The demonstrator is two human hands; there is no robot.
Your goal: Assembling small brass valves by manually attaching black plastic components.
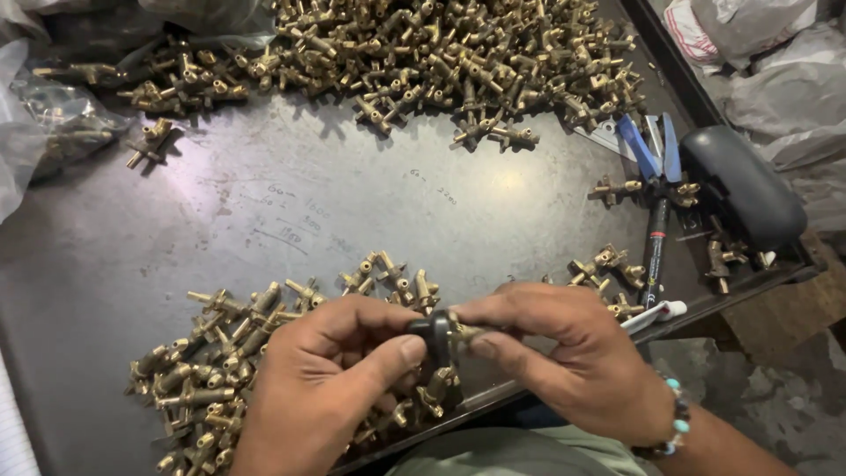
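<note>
1. Head view: my left hand and my right hand meet at the near edge of a dark metal worktable, fingertips facing each other.
2. My left hand is closed in a pinch, thumb and forefinger pressed on a small black knob.
3. My right hand is closed in a narrow pinch on a brass valve fitting, whose end touches the black knob. Most of the fitting is hidden by my fingers.
4. The held knob and fitting sit just above the table's near edge, between my 2 hands.
5. A near pile of brass fittings lies under and to the left of my left hand, spreading toward the table's near left corner.
6. A large heap of brass fittings covers the far side of the table, well apart from my hands.
7. A few loose fittings lie just beyond my right hand.
8. A dark marker pen lies to the right of those, with blue-handled pliers beyond it.
9. A black rounded object rests at the table's right edge.
10. My right wrist carries a beaded bracelet.
11. Clear plastic bags lie at the far left.
</note>
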